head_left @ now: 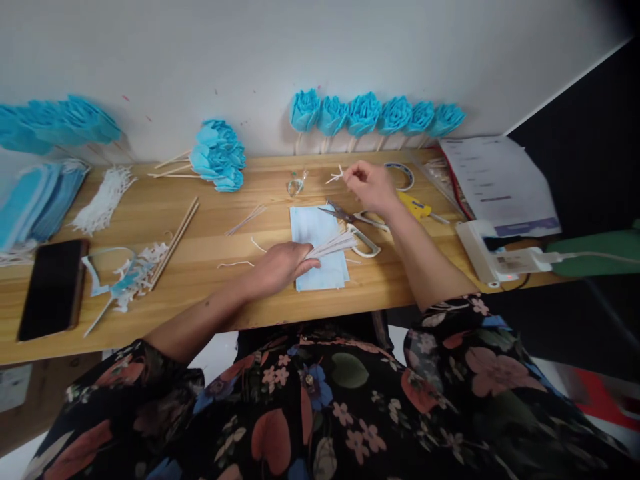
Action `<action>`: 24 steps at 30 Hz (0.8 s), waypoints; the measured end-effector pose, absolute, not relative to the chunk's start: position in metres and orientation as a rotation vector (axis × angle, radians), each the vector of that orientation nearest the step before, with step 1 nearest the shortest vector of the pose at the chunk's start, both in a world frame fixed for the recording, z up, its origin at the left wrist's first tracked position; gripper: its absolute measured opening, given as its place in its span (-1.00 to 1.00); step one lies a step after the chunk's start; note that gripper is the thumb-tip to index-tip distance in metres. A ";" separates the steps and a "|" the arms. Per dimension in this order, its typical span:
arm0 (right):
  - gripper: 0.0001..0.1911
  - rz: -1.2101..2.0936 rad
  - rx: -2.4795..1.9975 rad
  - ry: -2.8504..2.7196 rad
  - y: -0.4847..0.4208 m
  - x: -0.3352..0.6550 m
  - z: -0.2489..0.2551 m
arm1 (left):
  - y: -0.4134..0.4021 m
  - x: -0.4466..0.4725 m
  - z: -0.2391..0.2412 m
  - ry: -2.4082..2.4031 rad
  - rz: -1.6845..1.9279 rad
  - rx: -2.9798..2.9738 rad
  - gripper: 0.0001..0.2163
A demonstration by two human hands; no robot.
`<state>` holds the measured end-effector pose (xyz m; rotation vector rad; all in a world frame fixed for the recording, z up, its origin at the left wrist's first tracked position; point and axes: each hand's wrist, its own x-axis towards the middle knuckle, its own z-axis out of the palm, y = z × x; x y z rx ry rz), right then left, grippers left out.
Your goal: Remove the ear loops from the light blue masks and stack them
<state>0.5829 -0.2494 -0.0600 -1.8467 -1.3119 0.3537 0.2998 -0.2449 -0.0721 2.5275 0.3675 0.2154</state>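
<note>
My left hand (280,268) is closed around one end of a bundle of thin white strips (330,247), which fans out to the right. Under the bundle lies a flat light blue face mask (306,223). Between thumb and fingertips, my right hand (371,187) pinches a small white string (335,176) with splayed ends, raised over the back of the table. Scissors (345,215) with dark blades and white handles rest beside the mask, below my right hand. Two loose white strings (236,265) lie left of my left hand.
Blue paper-like flowers (364,115) on sticks lean along the wall. A yellow glue gun (414,206), tape roll (400,175) and power strip (483,257) sit right. Stacked masks (45,200), white loops (106,198), a phone (51,290) and wooden sticks (174,243) lie left.
</note>
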 end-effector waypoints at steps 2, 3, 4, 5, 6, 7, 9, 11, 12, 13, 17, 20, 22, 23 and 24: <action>-0.83 0.404 -1.766 -1.191 -0.250 0.588 -0.052 | -0.243 0.298 -0.073 0.356 0.206 2.504 -0.47; -0.84 0.420 -1.734 -1.166 -0.251 0.588 -0.046 | -0.243 0.298 -0.073 0.352 0.196 2.495 -0.46; -0.84 0.431 -1.707 -1.164 -0.252 0.586 -0.038 | -0.243 0.298 -0.074 0.351 0.187 2.491 -0.45; -0.85 0.448 -1.689 -1.182 -0.252 0.583 -0.030 | -0.243 0.299 -0.075 0.354 0.180 2.492 -0.44; -0.84 0.469 -1.684 -1.213 -0.252 0.579 -0.020 | -0.243 0.300 -0.076 0.362 0.180 2.498 -0.44; -0.83 0.486 -1.687 -1.255 -0.251 0.573 -0.010 | -0.244 0.302 -0.076 0.367 0.188 2.505 -0.44; -0.82 0.483 -1.664 -1.372 -0.244 0.557 0.013 | -0.246 0.303 -0.073 0.342 0.245 2.513 -0.44; -0.83 0.416 -1.540 -1.572 -0.233 0.535 0.037 | -0.249 0.301 -0.065 0.261 0.351 2.504 -0.43; -0.87 0.384 -1.460 -1.693 -0.226 0.521 0.048 | -0.251 0.297 -0.059 0.218 0.391 2.493 -0.42; -0.87 0.390 -1.410 -1.807 -0.219 0.506 0.058 | -0.253 0.290 -0.052 0.185 0.425 2.474 -0.42; -0.92 0.367 -1.368 -2.165 -0.189 0.426 0.071 | -0.273 0.238 -0.030 0.328 0.501 2.328 -0.46; -0.85 0.472 -1.203 -2.373 -0.172 0.357 0.051 | -0.297 0.187 -0.030 0.666 0.546 2.143 -0.45; -0.85 0.485 -1.111 -2.463 -0.164 0.314 0.032 | -0.313 0.157 -0.037 0.851 0.592 1.945 -0.44; -0.82 0.458 -1.072 -2.491 -0.162 0.295 0.022 | -0.321 0.144 -0.041 0.918 0.661 1.859 -0.44; -0.78 0.454 -1.036 -2.504 -0.160 0.279 0.014 | -0.328 0.133 -0.044 0.968 0.728 1.788 -0.45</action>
